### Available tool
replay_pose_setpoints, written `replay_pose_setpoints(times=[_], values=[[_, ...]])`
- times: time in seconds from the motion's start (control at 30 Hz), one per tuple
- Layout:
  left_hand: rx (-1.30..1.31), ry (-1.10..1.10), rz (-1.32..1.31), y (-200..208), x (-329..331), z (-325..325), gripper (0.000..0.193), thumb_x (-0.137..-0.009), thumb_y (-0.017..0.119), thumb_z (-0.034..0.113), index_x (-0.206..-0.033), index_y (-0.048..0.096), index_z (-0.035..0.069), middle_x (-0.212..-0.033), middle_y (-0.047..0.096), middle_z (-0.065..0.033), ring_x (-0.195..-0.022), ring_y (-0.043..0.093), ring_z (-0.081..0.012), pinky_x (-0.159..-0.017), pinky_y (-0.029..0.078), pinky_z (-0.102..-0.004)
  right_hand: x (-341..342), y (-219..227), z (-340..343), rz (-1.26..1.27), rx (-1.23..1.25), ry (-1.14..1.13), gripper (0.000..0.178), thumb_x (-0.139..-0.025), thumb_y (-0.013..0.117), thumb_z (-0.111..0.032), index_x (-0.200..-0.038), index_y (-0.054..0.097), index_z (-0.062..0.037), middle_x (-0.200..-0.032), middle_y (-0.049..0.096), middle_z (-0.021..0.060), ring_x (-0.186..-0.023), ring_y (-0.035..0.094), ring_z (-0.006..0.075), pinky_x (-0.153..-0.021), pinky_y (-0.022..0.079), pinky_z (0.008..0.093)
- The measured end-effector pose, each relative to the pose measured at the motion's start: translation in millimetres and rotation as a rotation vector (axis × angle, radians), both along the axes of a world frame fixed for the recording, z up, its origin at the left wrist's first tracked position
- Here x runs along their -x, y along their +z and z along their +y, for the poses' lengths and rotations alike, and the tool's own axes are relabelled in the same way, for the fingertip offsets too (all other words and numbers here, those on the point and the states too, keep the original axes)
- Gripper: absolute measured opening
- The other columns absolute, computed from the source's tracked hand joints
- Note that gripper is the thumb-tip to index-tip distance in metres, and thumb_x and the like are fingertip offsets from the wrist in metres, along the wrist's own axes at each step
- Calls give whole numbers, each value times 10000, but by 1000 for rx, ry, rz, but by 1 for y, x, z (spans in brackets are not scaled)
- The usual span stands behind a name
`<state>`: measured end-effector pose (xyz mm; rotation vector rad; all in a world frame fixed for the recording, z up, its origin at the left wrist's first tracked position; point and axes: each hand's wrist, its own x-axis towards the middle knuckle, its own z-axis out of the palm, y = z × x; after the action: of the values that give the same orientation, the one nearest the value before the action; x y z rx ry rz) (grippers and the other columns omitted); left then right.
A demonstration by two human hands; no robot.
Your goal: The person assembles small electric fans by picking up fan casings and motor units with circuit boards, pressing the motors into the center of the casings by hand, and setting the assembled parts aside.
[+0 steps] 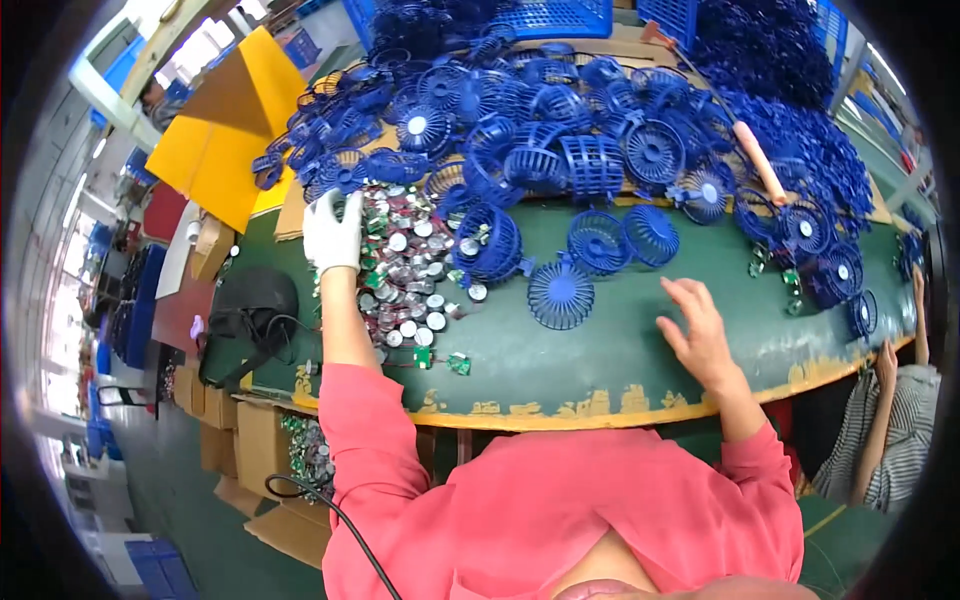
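My left hand [336,235], in a white glove, reaches to the left edge of a heap of small round motors [408,290] with wires and green circuit boards. Its fingertips are apart with a gap between them; what lies under them is partly hidden. My bare right hand [697,330] hovers over the green tabletop [620,345], fingers spread, holding nothing. Between the hands a blue round slatted fan cover [561,294] lies flat. Just beyond it are two more blue covers [599,242] [651,236], and a blue cage-like housing [488,245] stands beside the motors.
A large pile of blue fan housings [540,110] spans the back of the table. A pink-handled tool [760,163] leans there. Yellow folded card [215,150] and a black bag [255,305] are at left. Another person's arm [880,420] reaches in at right.
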<state>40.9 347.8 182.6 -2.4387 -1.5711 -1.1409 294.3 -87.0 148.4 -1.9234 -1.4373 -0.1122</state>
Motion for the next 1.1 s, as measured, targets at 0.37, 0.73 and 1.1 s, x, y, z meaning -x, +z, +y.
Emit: replay_pose_setpoints(times=[0.37,0.73,1.1], values=[[605,-145,-116,-23,37,57,799,-843,566,599,-1295,509,-57,-1292,556,-220,-1210,520,-294,-1028,369,-363,10,-35,45,-153,-119,-5,580,-706,735,-39,-1255,553,-72,-1171,524,140,-1042,534,327,-860,478,407],[703,-415,-76,-32,-3,49,556,-867,589,496,-1134,634,10,-1014,675,-119,-917,608,-183,-857,446,-294,-5,-35,60,-212,-51,-241,682,-681,720,-23,-1320,483,-52,-1340,452,168,-1240,416,372,-1045,337,456],[417,-694,361,45,-65,-32,581,-841,570,551,-1142,624,56,-1101,641,-196,-1051,604,-332,-917,455,-386,-12,-48,58,-213,-9,-385,619,-682,716,-77,-1274,538,-61,-1277,487,161,-1195,436,362,-1030,331,456]])
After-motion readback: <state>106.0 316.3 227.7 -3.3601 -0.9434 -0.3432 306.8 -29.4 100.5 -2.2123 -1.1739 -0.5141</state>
